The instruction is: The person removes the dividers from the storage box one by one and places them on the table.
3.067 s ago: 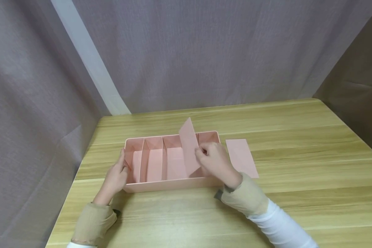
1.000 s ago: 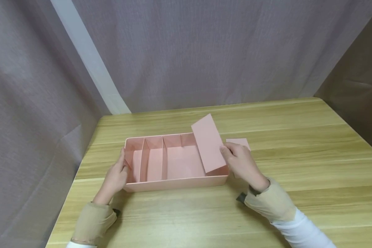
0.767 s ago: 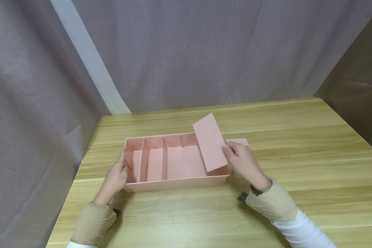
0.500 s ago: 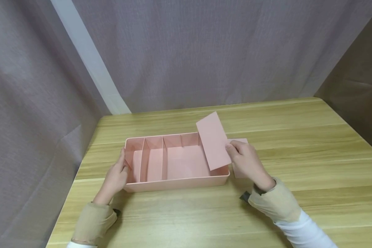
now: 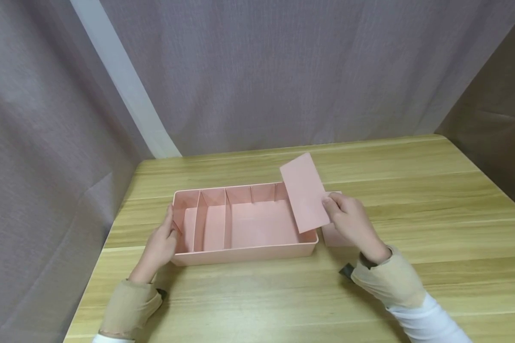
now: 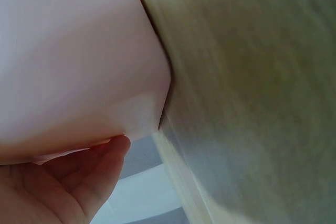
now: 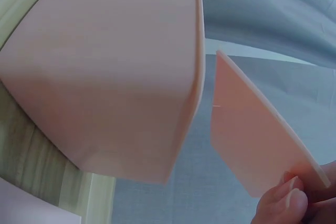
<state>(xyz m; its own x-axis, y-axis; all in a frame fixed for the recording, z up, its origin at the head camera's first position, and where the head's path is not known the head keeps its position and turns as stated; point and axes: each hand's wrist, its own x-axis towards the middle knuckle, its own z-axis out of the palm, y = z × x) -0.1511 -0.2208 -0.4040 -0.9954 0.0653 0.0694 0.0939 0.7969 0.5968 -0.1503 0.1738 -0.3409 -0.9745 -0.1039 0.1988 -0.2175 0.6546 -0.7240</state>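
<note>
A long pink organizer box (image 5: 244,255) stands on the table, with two upright dividers (image 5: 227,224) splitting its left part. Its right part is one wide open space with bare slot ridges on the back wall. My left hand (image 5: 156,247) holds the box's left end; in the left wrist view a fingertip (image 6: 123,144) lies along the rim. Above the box's right end, my right hand (image 5: 349,221) pinches a loose pink divider (image 5: 304,193) by its right edge, tilted. The right wrist view shows this divider apart from the box's end wall (image 7: 105,103), thumb and fingers at one edge.
Another flat pink divider (image 5: 334,237) lies on the wooden table (image 5: 433,228) just right of the box, partly hidden by my right hand. Grey-purple curtains (image 5: 283,71) with a white strip (image 5: 120,76) hang behind the table and at its left side.
My right hand has lifted the divider out of the box's right part, turned its face up, and carried it rightward over the box's right end. The left hand stays put.
</note>
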